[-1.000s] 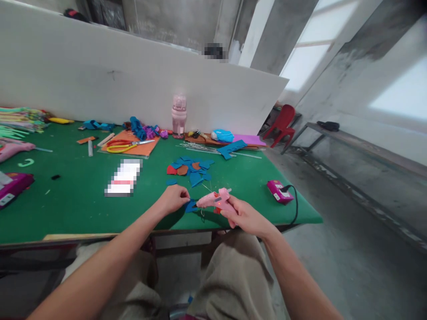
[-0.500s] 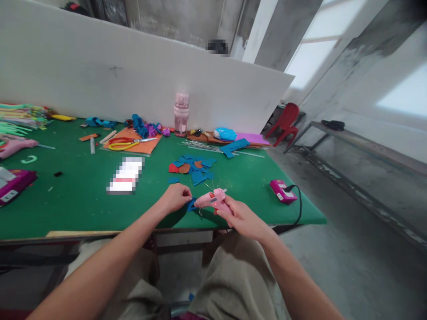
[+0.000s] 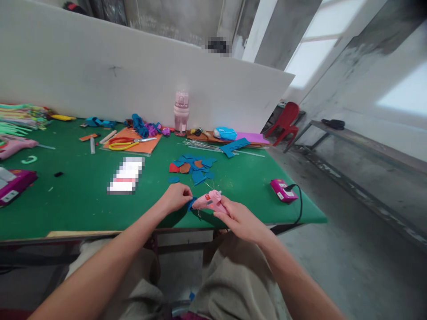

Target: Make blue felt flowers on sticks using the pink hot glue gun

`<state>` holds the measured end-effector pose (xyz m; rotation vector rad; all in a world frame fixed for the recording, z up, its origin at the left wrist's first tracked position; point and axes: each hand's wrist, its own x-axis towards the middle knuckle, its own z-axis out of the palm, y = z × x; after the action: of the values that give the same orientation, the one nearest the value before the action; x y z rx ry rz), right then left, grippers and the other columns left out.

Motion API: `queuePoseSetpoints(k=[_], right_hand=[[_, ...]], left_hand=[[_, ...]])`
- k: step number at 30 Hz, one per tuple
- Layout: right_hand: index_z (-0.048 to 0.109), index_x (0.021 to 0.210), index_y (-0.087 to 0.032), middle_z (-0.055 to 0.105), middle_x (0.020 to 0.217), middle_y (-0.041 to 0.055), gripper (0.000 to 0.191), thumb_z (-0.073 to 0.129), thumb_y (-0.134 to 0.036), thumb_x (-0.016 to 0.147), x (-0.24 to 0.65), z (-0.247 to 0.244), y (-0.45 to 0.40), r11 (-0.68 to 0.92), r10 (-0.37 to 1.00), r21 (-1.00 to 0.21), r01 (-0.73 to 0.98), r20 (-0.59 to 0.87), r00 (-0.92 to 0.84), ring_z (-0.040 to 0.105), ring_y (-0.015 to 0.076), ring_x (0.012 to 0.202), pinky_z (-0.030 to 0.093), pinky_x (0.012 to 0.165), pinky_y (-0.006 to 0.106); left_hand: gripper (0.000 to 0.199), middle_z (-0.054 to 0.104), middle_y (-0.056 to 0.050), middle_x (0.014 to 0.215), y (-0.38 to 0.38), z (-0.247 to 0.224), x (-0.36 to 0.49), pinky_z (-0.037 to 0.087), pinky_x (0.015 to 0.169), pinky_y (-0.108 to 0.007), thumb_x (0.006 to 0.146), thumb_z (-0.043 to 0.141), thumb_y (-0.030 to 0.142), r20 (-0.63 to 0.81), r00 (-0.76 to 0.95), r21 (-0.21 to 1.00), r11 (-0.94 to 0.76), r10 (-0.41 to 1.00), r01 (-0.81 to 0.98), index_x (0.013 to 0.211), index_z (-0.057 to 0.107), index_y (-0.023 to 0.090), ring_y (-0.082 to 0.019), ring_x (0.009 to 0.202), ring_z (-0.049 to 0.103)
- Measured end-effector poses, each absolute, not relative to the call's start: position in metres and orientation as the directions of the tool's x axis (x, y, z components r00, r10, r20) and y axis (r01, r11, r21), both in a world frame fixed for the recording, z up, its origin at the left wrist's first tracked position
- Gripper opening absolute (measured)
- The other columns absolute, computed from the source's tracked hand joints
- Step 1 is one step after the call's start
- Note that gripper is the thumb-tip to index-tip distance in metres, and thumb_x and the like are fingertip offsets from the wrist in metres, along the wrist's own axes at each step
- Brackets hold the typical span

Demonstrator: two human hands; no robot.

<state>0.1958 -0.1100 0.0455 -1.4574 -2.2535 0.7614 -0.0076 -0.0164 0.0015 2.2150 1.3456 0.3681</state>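
Observation:
My right hand (image 3: 235,214) is wrapped round a pink glue gun (image 3: 208,201), its nozzle pointing left. The nozzle tip meets a small blue felt piece (image 3: 191,204) close to the table's front edge; whether it touches I cannot tell. My left hand (image 3: 176,197) pinches that piece between thumb and fingertips, which partly cover it. Just beyond the hands lies a loose pile of blue cut pieces (image 3: 199,178), with a red piece (image 3: 174,168) and a few brown ones (image 3: 184,168) among them.
Scissors (image 3: 125,145) lie on orange sheets (image 3: 147,149) at the back left. A pink bottle (image 3: 181,113) stands against the white board (image 3: 147,80). A purple power socket (image 3: 283,191) with a black cable sits at the right. Another pink glue gun (image 3: 16,146) is far left.
The glue gun and my right hand have shifted slightly left, bringing the nozzle further over the blue piece. My left hand has stayed almost still, keeping its pinch.

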Motion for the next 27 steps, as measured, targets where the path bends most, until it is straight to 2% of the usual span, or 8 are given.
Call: queuePoseSetpoints(k=[12, 18, 27], right_hand=[[0.045, 0.111, -0.019, 0.059, 0.106, 0.0071, 0.028, 0.041, -0.03, 0.085, 0.1952, 0.0438, -0.1079, 0.317, 0.915, -0.605, 0.73, -0.006, -0.403, 0.055, 0.0212, 0.091, 0.039, 0.077, 0.031], [0.049, 0.105, -0.02, 0.06, 0.102, 0.0063, 0.023, 0.041, -0.029, 0.084, 0.1938, 0.0443, -0.1079, 0.317, 0.917, -0.603, 0.732, -0.003, -0.399, 0.055, 0.0204, 0.089, 0.039, 0.076, 0.03], [0.043, 0.116, -0.021, 0.057, 0.111, 0.0064, 0.032, 0.04, -0.028, 0.085, 0.1932, 0.0429, -0.1084, 0.334, 0.911, -0.591, 0.734, 0.004, -0.411, 0.054, 0.0212, 0.096, 0.038, 0.079, 0.03]], left_hand=[[0.017, 0.066, -0.002, 0.065, -0.0163, 0.0003, -0.0088, 0.034, 0.052, -0.021, 0.067, 0.051, 0.021, -0.025, 0.472, 0.562, -0.378, 0.881, 0.736, 0.067, 0.067, 0.015, -0.013, 0.06, 0.056], [0.017, 0.066, -0.002, 0.065, -0.016, -0.0006, -0.0085, 0.034, 0.052, -0.021, 0.067, 0.051, 0.021, -0.028, 0.467, 0.558, -0.374, 0.884, 0.741, 0.067, 0.067, 0.016, -0.013, 0.06, 0.056], [0.019, 0.066, -0.003, 0.065, -0.0162, 0.0013, -0.008, 0.033, 0.053, -0.022, 0.066, 0.05, 0.021, -0.034, 0.474, 0.548, -0.38, 0.88, 0.745, 0.068, 0.068, 0.015, -0.013, 0.06, 0.056]])
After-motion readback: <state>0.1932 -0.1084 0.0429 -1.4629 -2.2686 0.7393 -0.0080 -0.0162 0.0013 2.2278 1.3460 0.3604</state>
